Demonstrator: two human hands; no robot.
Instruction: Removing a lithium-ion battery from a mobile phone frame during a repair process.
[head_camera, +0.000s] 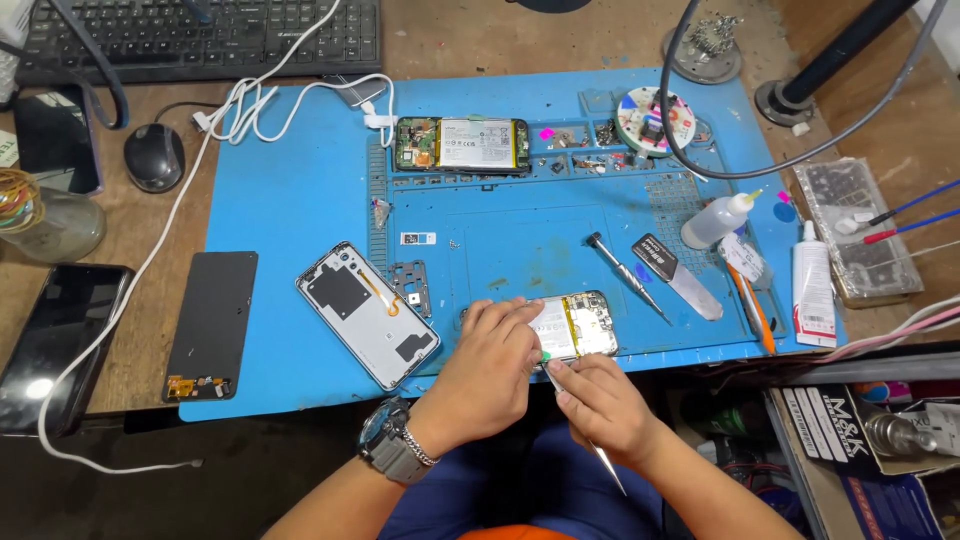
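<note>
A dark phone (55, 345) is lying at the left edge of the desk (470, 40), with a black screen panel (210, 325) resting beside it on the left edge of the blue mat (290, 180). A white cable (250, 100) is trailing across the mat's far left corner, past a mouse (153, 156). Nearer the front edge, a white back cover (367, 315) is lying inside up, tilted, with a small metal frame (410, 287) just beside it. The person's left hand (485, 375), wearing a grey watch (392, 442), is pressing its curled fingers down on an opened phone (580, 325) at the mat's front edge, holding it steady. The right hand (600, 405) is gripping tweezers (590, 440) with pinched fingers, the tip touching the phone's near edge beside a small green pick (545, 355). Another opened phone (462, 145) is lying near the mat's far edge. To the right, a screwdriver (625, 275), a flat scraper (675, 272), a squeeze bottle (720, 220) and a white glue tube (812, 290) are lying toward the mat's right edge.
</note>
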